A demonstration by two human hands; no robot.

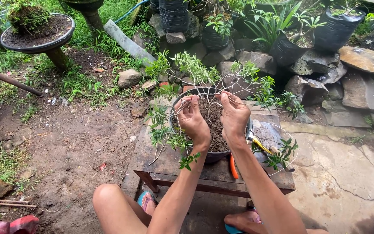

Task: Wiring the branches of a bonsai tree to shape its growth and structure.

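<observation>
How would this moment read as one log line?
left hand: on thin branch | right hand: on thin branch | potted shrub: on wooden table | orange-handled tool: beside pot

Dirt ground (78, 151), stacked rocks (351, 60), cracked concrete (347, 173), daylight

The pot's (182, 99) near rim hides behind both hands; the orange-handled tool (233, 167) is mostly hidden under it.

The person is wearing no sleeves, so both forearms are showing bare down to the hands, left (193, 119) and right (234, 117), with no rings, watch or gloves showing. The knees are showing bare too, and the feet are wearing blue flip-flops (145, 198) with pinkish straps.
</observation>
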